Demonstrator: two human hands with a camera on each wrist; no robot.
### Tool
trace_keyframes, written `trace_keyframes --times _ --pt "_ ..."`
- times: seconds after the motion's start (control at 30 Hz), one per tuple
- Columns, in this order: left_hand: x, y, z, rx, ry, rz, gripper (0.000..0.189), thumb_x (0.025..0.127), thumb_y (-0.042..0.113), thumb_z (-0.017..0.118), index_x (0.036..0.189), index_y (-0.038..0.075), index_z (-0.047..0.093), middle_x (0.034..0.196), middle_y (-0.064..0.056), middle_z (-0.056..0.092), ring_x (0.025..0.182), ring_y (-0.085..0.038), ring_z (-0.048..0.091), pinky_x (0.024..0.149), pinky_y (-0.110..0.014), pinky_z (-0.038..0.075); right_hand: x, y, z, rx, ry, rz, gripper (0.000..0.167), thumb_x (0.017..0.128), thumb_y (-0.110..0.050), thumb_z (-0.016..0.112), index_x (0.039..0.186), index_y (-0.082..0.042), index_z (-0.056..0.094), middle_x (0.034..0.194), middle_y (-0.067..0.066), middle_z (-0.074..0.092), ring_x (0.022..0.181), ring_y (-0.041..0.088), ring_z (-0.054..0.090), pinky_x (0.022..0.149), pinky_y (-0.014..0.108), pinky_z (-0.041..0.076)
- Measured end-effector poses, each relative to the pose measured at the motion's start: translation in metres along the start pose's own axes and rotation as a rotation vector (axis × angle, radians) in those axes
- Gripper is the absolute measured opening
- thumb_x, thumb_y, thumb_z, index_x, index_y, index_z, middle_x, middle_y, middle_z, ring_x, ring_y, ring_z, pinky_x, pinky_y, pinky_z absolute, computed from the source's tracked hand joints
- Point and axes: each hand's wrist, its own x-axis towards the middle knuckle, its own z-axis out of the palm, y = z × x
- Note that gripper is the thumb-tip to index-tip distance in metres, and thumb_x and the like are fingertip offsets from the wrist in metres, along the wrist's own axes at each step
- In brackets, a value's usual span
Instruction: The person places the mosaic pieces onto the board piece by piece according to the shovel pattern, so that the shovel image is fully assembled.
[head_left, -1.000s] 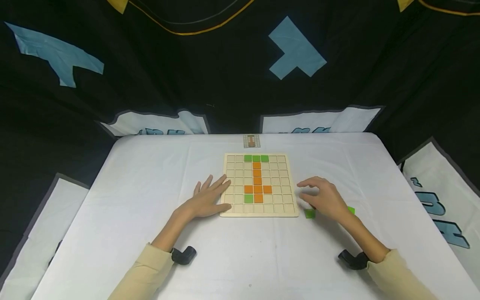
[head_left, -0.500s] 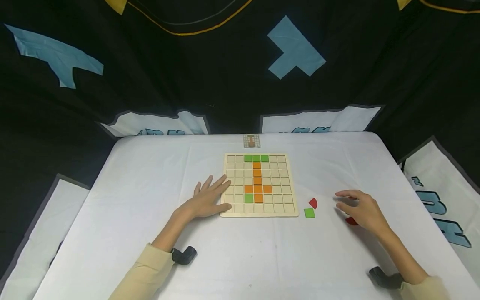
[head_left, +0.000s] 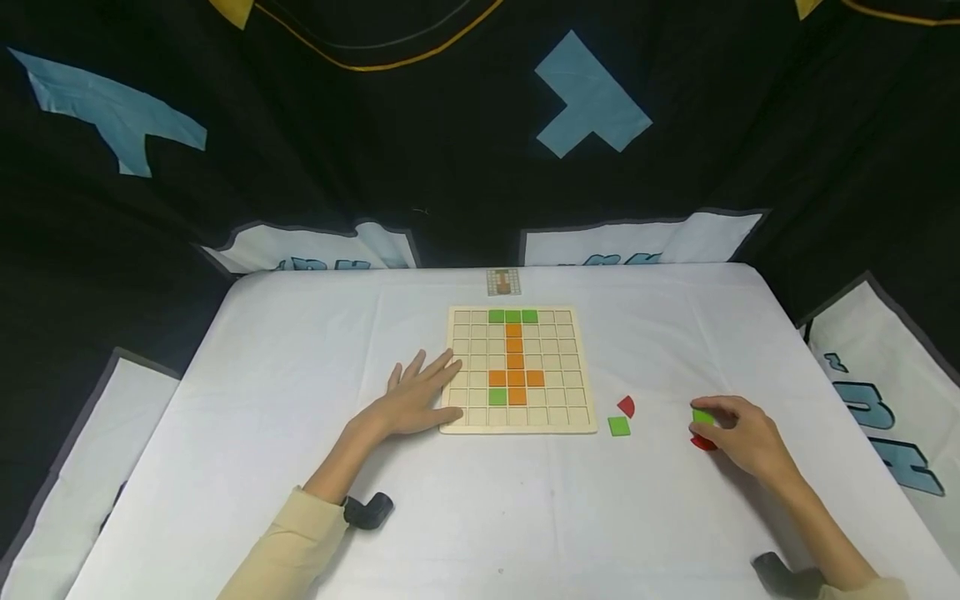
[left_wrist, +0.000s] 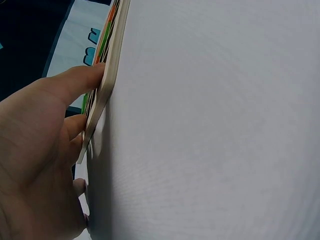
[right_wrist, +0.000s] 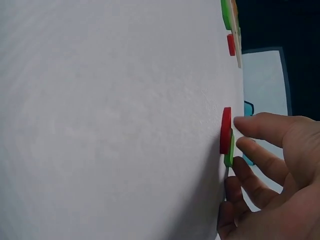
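My left hand (head_left: 412, 400) lies spread at the left side of a wooden grid board (head_left: 555, 421). In the left wrist view the thumb (left_wrist: 90, 80) rests on the board's edge (left_wrist: 112, 70). Orange square tiles (head_left: 515, 362) form a cross-like column on the grid, with green square tiles (head_left: 513, 317) across its top and one lower left. My right hand (head_left: 750, 437) hovers over a loose green square tile (head_left: 702, 416) at the right, thumb and forefinger parted about it. A red quarter-round piece (head_left: 703, 443) lies just in front of that tile; no firm pinch shows.
Between the board and my right hand lie another green square tile (head_left: 619, 427) and a red quarter-round piece (head_left: 626, 406). A small pattern card (head_left: 503, 282) sits behind the board. White cloth covers the table (head_left: 375, 542); a dark curtain (head_left: 420, 150) hangs beyond.
My right hand has moved from beside the board out to the right, down to the farther green tile and red piece. My left hand stays in place on the board.
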Motion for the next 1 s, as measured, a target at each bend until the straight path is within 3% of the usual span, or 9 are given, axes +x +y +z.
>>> trace_keyframes --times 0.23,0.6,1.0 --pt "-0.001 0.001 0.000 -0.001 -0.001 0.003 0.080 0.095 0.052 0.059 0.159 0.014 0.028 0.166 -0.007 0.012 0.149 -0.043 -0.003 0.111 -0.069 -0.004 -0.003 0.004 -0.004 -0.038 -0.026 0.014 0.035 0.091 -0.008 0.067 0.124 0.004 0.065 0.126 0.032 0.055 0.110 0.048 0.054 0.088 0.061 0.048" --pt "-0.002 0.002 -0.003 -0.003 0.001 0.005 0.080 0.095 0.050 0.059 0.159 0.013 0.028 0.166 -0.008 0.013 0.149 -0.044 -0.002 0.111 -0.070 -0.003 0.002 0.007 -0.005 -0.068 -0.020 0.012 0.033 0.089 -0.009 0.072 0.119 0.004 0.067 0.120 0.032 0.059 0.105 0.046 0.056 0.086 0.060 0.049" --pt "0.000 0.000 -0.001 -0.003 -0.003 0.000 0.081 0.095 0.051 0.059 0.159 0.014 0.028 0.166 -0.007 0.012 0.149 -0.043 -0.003 0.111 -0.069 -0.004 0.010 -0.010 0.000 -0.104 0.046 -0.128 0.030 0.086 -0.007 0.075 0.113 0.005 0.070 0.110 0.026 0.068 0.099 0.042 0.063 0.079 0.055 0.054"
